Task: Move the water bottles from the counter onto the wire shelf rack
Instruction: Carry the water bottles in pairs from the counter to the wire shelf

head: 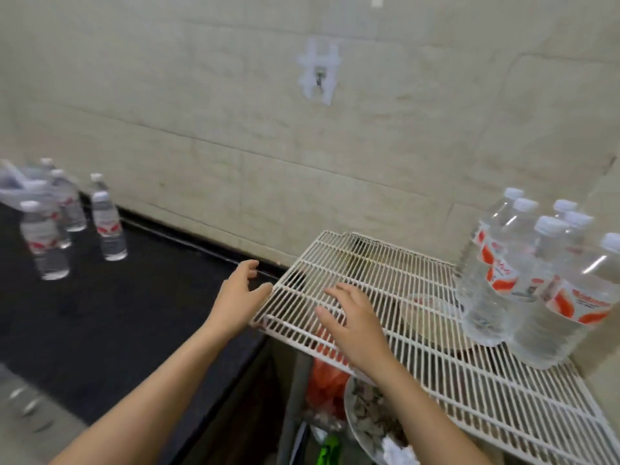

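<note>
Both hands held nothing. The left hand (240, 290) hovered at the rack's (469, 391) left edge, fingers loosely spread and thumb close to the corner wire; whether it touched could not be told. The right hand (352, 317), fingers straight and apart, hung just above the rack's near-left part. Some bottles (496, 273) stood upright at the rack's right end, packed together, probably to keep its left part free. The other bottles (107, 226) waited on the counter (134, 313), well left of the rack, so the next reach would likely go that way.
</note>
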